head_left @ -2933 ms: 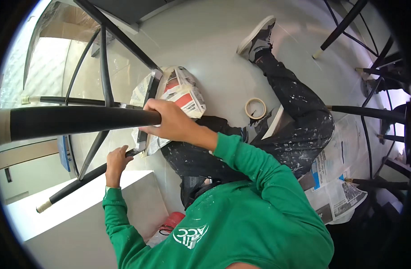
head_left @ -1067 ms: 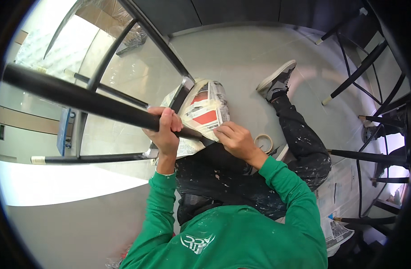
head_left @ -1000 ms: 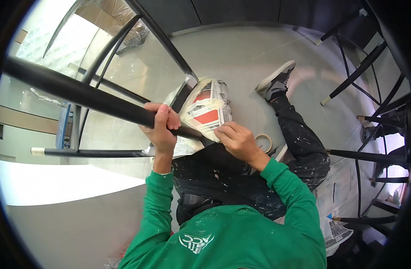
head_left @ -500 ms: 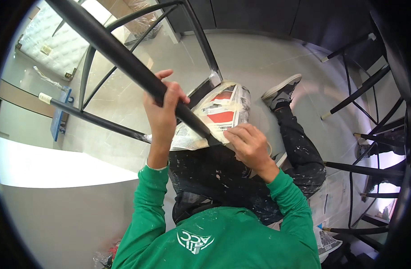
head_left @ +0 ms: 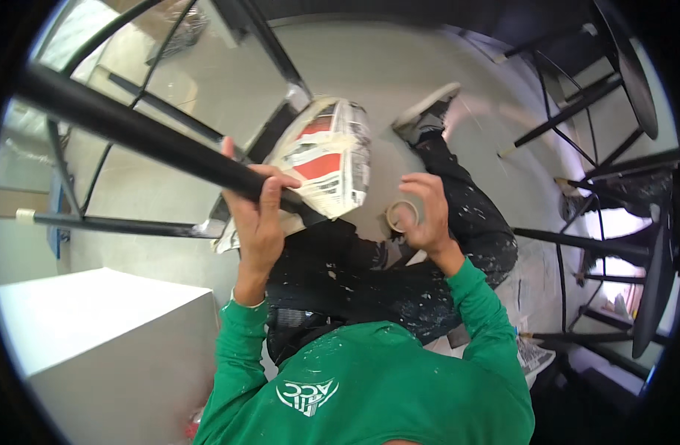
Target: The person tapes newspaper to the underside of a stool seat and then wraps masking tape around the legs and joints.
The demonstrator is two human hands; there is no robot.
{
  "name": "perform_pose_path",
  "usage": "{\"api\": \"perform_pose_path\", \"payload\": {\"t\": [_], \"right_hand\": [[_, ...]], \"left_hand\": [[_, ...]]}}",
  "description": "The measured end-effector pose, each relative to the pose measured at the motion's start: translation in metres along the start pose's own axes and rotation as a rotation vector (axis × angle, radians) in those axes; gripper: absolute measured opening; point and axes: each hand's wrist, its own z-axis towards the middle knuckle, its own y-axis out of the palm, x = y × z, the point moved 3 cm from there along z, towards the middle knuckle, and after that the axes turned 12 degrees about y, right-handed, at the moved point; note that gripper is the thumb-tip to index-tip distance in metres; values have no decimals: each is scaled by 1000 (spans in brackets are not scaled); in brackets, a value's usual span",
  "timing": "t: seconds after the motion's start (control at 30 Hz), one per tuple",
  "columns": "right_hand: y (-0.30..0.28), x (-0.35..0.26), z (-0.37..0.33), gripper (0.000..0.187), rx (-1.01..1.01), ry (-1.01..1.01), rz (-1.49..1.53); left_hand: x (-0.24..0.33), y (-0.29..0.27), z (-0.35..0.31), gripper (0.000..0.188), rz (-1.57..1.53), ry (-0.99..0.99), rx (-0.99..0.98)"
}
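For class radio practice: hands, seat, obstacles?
Left hand against black leg; right hand open near tape roll, contact unclear. Seat newspaper-wrapped. White box beside left sleeve.

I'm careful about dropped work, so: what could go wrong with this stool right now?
The stool might tip: the left hand is at one black leg, while the right hand is off the stool. The newspaper wrapping could tear if it catches on the trousers close by. The tape roll, overlapped in view by the right hand, might get knocked away.
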Motion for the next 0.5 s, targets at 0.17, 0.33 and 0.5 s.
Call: {"api": "perform_pose_path", "payload": {"t": [0.17,0.33,0.5], "right_hand": [[8,151,-68,20,-526,162,-565],[69,150,-91,20,-703,299,-737],[77,153,-88,20,-592,359,-769]], "left_hand": [[-4,10,-2,74,-94,-7,11],[-7,11,-10,78,-27,-25,-90],[-12,20,-11,77,-72,-34,-131]]}}
